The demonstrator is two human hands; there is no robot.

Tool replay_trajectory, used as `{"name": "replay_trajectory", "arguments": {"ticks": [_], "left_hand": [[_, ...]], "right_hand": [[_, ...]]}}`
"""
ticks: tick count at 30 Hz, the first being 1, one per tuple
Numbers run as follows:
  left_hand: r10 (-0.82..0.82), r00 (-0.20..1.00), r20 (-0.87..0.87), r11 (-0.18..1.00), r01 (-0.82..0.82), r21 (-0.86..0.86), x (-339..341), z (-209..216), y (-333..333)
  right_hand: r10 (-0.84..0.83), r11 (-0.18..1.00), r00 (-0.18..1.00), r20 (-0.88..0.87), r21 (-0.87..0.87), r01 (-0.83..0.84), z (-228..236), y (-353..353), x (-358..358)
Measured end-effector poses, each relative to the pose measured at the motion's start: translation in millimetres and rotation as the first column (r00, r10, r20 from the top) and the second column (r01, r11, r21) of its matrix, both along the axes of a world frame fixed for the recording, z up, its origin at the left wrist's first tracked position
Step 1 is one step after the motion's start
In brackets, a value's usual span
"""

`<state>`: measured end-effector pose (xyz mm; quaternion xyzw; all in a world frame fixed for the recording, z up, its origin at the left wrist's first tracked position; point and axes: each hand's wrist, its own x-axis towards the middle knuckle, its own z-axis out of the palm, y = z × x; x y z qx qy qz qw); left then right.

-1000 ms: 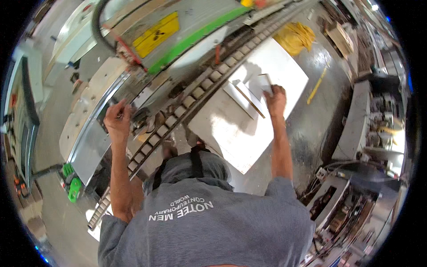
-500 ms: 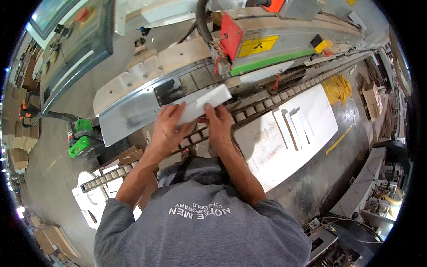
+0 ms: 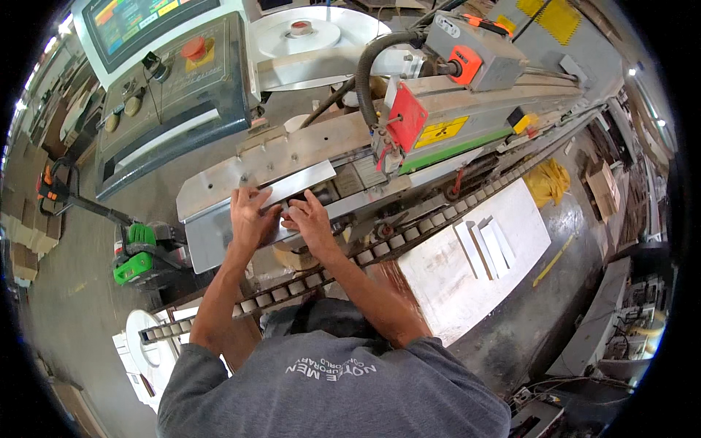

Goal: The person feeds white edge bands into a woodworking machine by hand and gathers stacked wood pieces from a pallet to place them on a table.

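Observation:
My left hand and my right hand lie side by side on a narrow white strip. The strip rests lengthwise against the metal infeed fence of a long edge-working machine. My fingers are spread over the strip's near end and press it to the fence. The strip's far end points right, toward a red guard. A roller chain track runs just below my forearms.
A control console with a screen and a red button stands at the upper left. A green pallet jack sits at the left. At the right a white board carries several more white strips. A yellow cloth lies beyond it.
My right hand left the strips on the white board at the right and brought one over. Both hands now hold it on the infeed fence, farther left than before.

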<state>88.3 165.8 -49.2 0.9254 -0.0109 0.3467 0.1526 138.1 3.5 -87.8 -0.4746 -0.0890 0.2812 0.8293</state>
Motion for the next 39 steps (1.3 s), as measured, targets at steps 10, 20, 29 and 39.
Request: {"name": "replay_trajectory", "arguments": {"ticks": [10, 20, 29, 39], "left_hand": [[0.031, 0.999, -0.007, 0.986, -0.032, -0.164, -3, -18, 18], [0.014, 1.000, 0.015, 0.974, -0.010, -0.228, -4, -13, 14], [0.018, 1.000, -0.004, 0.979, -0.019, -0.201, 7, -11, 6], [-0.006, 0.998, -0.055, 0.973, -0.007, -0.229, 52, -14, -37]], "right_hand": [[-0.040, 0.999, 0.991, 0.130, -0.013, 0.042, -12, 13, 8], [-0.030, 0.999, 0.994, 0.103, -0.034, 0.034, 0, 10, 8], [-0.051, 0.988, 0.972, 0.231, -0.127, 0.082, -1, 7, 23], [-0.098, 0.946, 0.970, 0.221, -0.281, 0.160, 10, -37, 67]]}}
